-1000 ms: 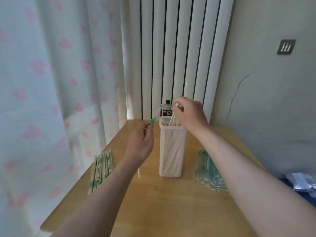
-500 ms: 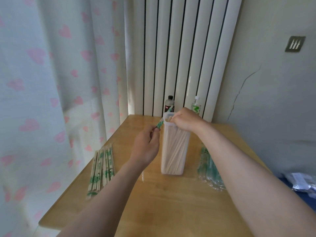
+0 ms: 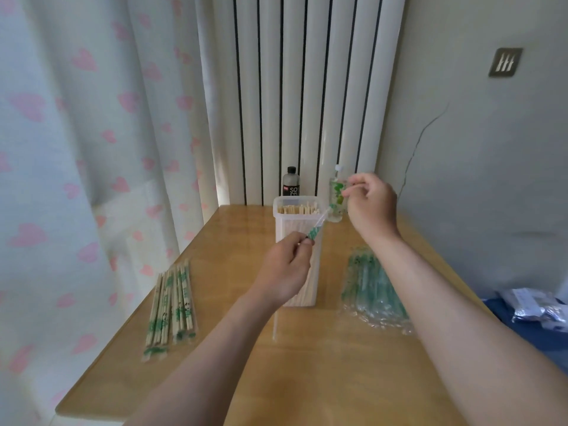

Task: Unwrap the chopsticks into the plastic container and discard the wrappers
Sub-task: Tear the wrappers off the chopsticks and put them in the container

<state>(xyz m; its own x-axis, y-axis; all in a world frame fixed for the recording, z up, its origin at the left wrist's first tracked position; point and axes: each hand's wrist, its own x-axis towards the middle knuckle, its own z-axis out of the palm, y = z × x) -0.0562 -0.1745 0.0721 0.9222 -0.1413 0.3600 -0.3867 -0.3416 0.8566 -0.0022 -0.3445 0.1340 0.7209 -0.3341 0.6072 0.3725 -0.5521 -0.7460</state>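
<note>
Two hands apart above the desk, left hand pinching wrapper low before container, wrapper slanting up toward raised right hand, its fingers curled, grip unclear, chopsticks upright inside container.

A: Your table is wood, varnished smooth and glossy; it throws back the light.
B: Your plastic container is different: frosted, milky, nearly matt. The chopsticks in it are bare pale wood, matt.
A: The wrapper you pinch in your left hand is thin clear plastic film with green print, shiny.
B: Your pile of empty wrappers is the same film, only crinkled and glinting.
A: Beside you the curtain is soft matt cloth; the radiator looks smooth and painted, with a faint sheen.
B: Your wall is matt and cracked.
</note>
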